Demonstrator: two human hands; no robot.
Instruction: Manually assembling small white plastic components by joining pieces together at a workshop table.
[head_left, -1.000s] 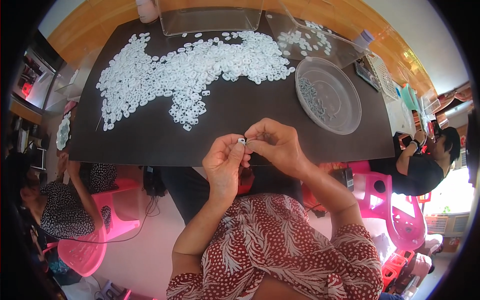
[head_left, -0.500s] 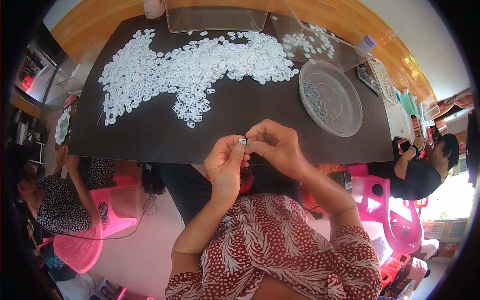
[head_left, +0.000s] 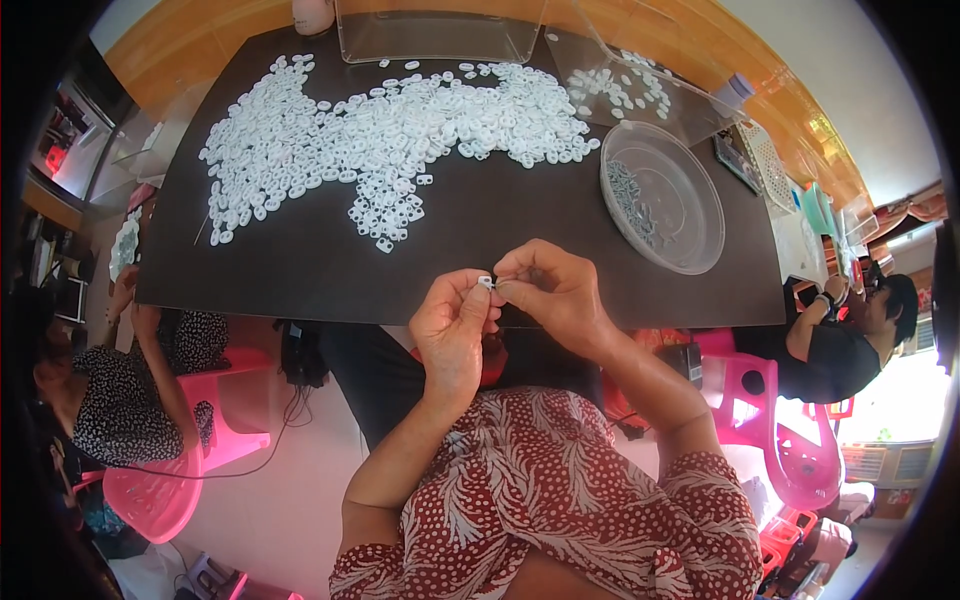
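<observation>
Between the thumb and fingers of my left hand (head_left: 452, 322) is a small white plastic piece (head_left: 485, 282) with a hole, held over the table's near edge. My right hand (head_left: 548, 292) is closed in a pinch right beside it, its fingertips close against the piece; whatever they grip is too small to make out. Beyond my hands, a large pile of white oval pieces (head_left: 400, 125) spreads over the dark table (head_left: 530, 215). A smaller cluster of white pieces (head_left: 385, 213) juts from the pile toward me.
To the right stands a round clear tub (head_left: 700, 215) with small grey metal parts (head_left: 630, 200) inside. A clear box (head_left: 440, 40) sits at the back, near a tilted clear tray (head_left: 680, 110) and more white pieces. People sit on pink chairs (head_left: 235, 420) at both sides.
My hands hold nearly the same pose around the white piece. The view has shifted slightly. At the left, the other person's hands have moved a little.
</observation>
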